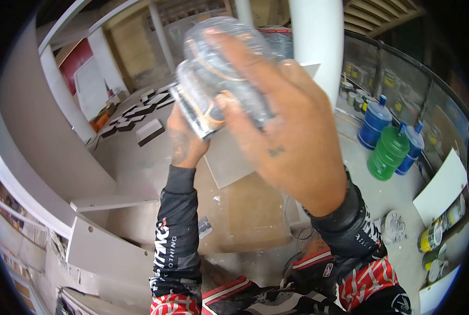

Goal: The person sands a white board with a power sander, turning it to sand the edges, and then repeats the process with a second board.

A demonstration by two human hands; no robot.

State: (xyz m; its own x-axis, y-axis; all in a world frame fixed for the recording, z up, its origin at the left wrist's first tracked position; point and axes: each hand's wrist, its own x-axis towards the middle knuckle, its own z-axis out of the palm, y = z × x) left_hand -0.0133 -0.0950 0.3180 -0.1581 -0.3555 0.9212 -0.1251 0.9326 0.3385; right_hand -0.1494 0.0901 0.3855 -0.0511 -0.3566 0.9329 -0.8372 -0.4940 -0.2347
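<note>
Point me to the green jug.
In the head view, the green jug stands on the floor toward the right side, just in front of two blue jugs.

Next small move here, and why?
Probably tilt the plastic-wrapped item slightly to expose the left hand and check its support. The right hand lies over the item with its thumb and index finger on the wrap, while the left is partly hidden behind it, so its hold can't be confirmed.
</note>
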